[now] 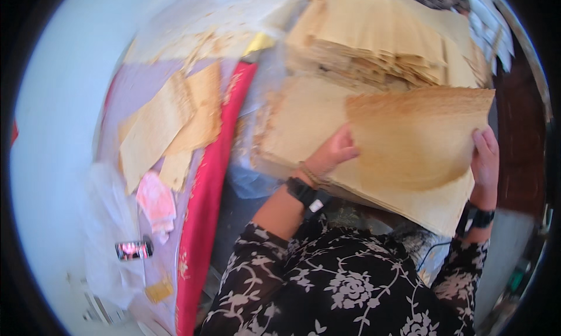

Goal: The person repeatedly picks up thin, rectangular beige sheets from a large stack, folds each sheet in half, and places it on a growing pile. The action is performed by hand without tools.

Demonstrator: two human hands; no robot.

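Both hands hold a thin tan sheet [416, 138] that looks like wood veneer. My left hand [335, 151] is at its left edge, thumb and fingers against it. The right edge is pinched in my right hand [485, 158]. Between them the sheet bows, with a rough, darker strip along its far side. Beneath it lies a flat stack of paler sheets [302, 121], ragged at the left. Some motion blur softens the fingertips.
A tall, uneven pile of sheets [381, 33] stands behind the stack. To the left, a bed-like surface with a red edge [204, 213] bears loose sheets [160, 116], a pink cloth [156, 200], a lit phone [133, 250] and a yellow block [159, 290]. Translucent plastic [252, 182] hangs under the stack.
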